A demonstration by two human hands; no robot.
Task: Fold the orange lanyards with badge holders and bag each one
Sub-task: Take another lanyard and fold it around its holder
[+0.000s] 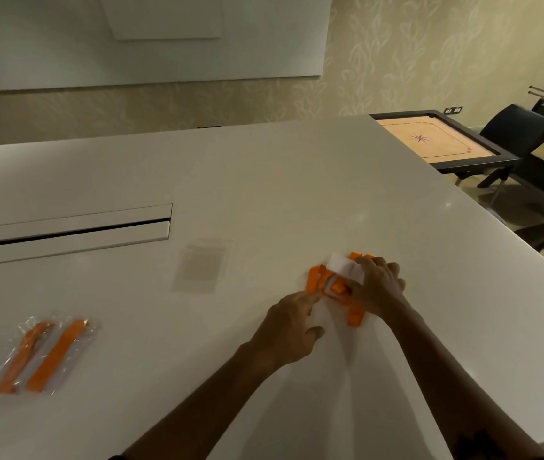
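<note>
Pale bench (264,180) with slot, patterned wallpaper, carrom board (436,141) beyond, orange lanyard (317,282) bunched with white holder (340,265) mid-right, right hand (378,287) gripping it, left hand (289,330) fingers curled at its edge, empty bag (202,265) nearby, bagged lanyards (41,355) far left

White table (264,180): both hands, left hand (289,330) and right hand (378,287), on orange lanyard (317,280) with badge holder (343,267); empty clear bag (202,265); two bagged lanyards (40,355).

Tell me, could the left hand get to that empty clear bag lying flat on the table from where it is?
Probably yes. The empty bag lies flat on bare table, up and left of the left hand, with nothing between them. But that hand is busy at the orange lanyard.
</note>
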